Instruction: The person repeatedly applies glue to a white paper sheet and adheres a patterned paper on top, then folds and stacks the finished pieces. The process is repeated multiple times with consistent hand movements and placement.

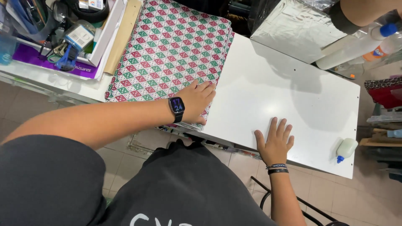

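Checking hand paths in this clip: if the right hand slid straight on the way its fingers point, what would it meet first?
The right hand lies flat on the white board, fingers pointing up-frame. Bare board lies ahead; the foil-covered box looks first, though depth is unclear.

folded fabric (171,50): we see matt woven cloth
board (284,92): we see a smooth, faintly glossy white surface
glue bottle (346,149): we see translucent plastic

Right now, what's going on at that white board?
A person leans over a white board. Their left hand presses flat on a folded stack of red and green patterned fabric at the board's edge. Their right hand lies flat on the bare board. A small glue bottle lies near its corner.
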